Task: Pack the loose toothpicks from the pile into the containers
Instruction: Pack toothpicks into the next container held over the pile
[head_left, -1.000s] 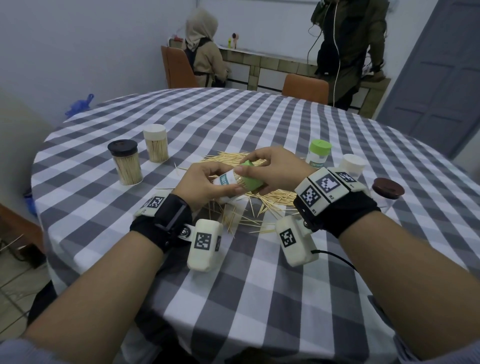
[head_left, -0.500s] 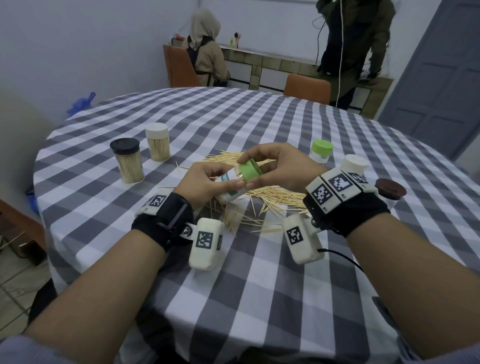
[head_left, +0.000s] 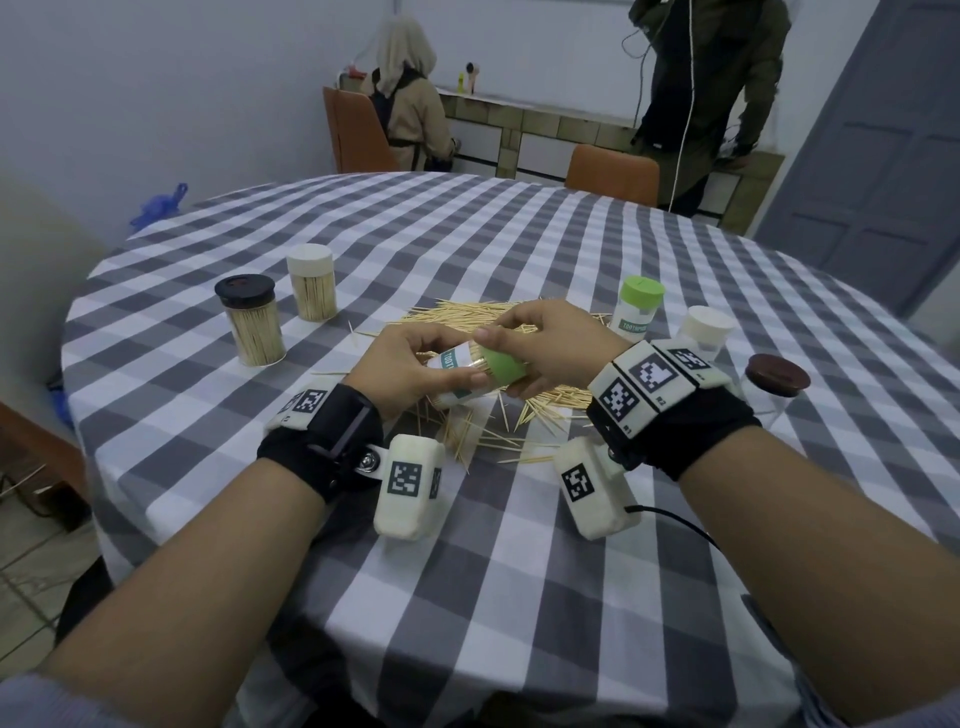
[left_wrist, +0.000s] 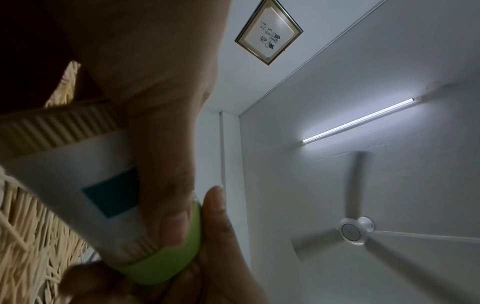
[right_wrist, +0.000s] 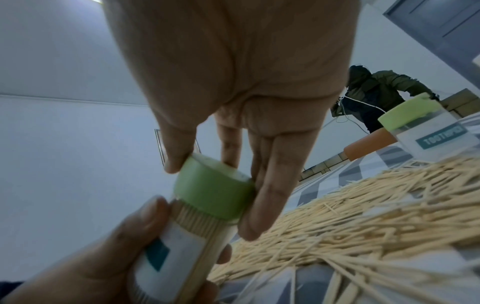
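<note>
Left hand (head_left: 400, 364) gripping container (head_left: 457, 382), right hand (head_left: 550, 348) pinching green cap (head_left: 501, 366)

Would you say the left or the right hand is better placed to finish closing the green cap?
Probably the right hand: its fingertips already pinch the green plastic cap, while the left hand grips the clear toothpick container.

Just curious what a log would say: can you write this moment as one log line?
left hand holds filled jar | right hand grips green cap on jar | toothpick pile on table
</note>
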